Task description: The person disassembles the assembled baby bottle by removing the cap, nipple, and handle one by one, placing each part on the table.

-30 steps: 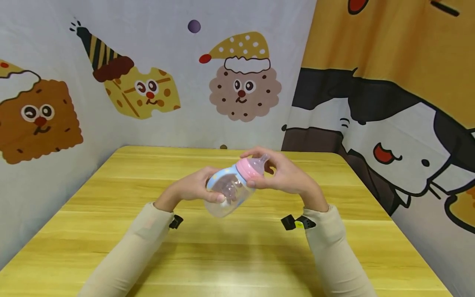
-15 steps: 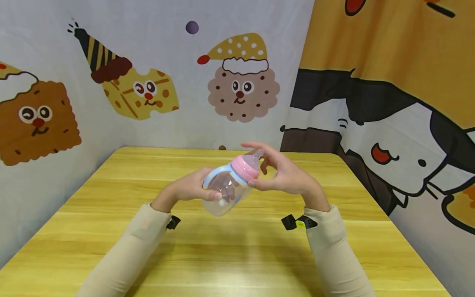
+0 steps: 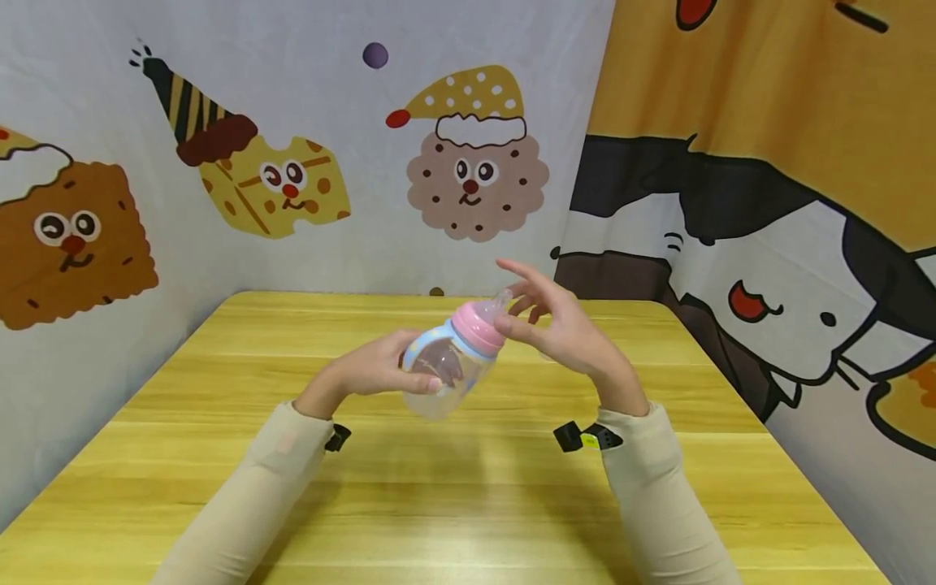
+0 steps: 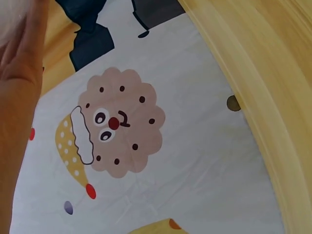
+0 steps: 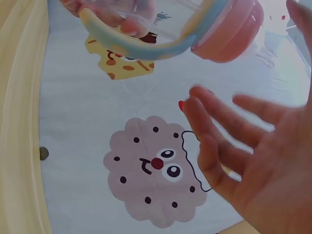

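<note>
A clear baby bottle (image 3: 448, 375) with a pink collar (image 3: 477, 327), a clear teat and a blue handle is held in the air above the table, tilted with the teat up to the right. The left hand (image 3: 374, 366) grips the bottle's body and handle, thumb across the front. Beside the collar is the right hand (image 3: 559, 325), fingers spread and loosely bent, its thumb close to the collar. In the right wrist view the right hand (image 5: 253, 141) stands apart from the bottle's pink collar (image 5: 231, 31), and the blue handle (image 5: 141, 48) shows.
A wooden table (image 3: 453, 504) lies below the hands. Behind it hangs a white cloth (image 3: 292, 49) printed with cartoon biscuits and cheese, and at the right a curtain (image 3: 731, 73) with a black-and-white cartoon animal.
The right hand has loosened from the pink collar, its fingers lifting and spreading. The bottle has turned a little more upright in the left hand, which keeps its grip.
</note>
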A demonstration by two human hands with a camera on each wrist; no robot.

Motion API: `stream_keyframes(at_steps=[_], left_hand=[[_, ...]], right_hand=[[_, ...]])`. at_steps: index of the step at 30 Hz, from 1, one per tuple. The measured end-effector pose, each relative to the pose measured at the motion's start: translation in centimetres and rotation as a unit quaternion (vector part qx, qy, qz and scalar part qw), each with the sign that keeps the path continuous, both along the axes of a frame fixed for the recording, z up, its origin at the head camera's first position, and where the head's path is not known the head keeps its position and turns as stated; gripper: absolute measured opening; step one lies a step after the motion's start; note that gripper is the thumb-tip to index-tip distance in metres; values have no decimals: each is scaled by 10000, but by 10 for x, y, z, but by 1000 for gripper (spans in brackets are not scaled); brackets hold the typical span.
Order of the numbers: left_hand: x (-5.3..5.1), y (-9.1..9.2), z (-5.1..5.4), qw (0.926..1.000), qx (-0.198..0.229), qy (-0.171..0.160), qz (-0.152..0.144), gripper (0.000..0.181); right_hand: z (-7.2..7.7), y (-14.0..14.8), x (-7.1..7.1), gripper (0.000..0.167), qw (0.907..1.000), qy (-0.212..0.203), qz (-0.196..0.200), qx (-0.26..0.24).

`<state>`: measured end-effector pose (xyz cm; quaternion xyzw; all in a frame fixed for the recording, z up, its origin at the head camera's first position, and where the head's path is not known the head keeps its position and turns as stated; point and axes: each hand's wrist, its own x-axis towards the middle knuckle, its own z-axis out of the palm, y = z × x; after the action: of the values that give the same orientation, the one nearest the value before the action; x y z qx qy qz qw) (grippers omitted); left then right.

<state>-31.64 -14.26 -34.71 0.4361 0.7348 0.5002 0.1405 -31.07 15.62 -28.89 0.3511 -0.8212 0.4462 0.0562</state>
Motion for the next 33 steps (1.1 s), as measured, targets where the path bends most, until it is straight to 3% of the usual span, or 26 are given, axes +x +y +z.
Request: stream_keyframes(at_steps=[4,11,22,28,33], left_hand=[[-2,1,-2,9996,-99,166,208,55],[-5,4,-5,9966,-490,449,488,52],[-5,6,-7,9938,-666,614,652,50],[-4,8,-7,9949,-675,510,545,53],[-4,7,-9,9958,-643,434,486,54]], right_hand=[[0,-1,1,85,9981,-105,-606,4],[0,-5,2,75,9902,-1057,-864,287],[-4,-8,1,62,9856,-1337,-495,905],[-7,-7,0,40,9889,-1184,-349,821],[-6,-7,1,35,9909,-1134,-258,675]])
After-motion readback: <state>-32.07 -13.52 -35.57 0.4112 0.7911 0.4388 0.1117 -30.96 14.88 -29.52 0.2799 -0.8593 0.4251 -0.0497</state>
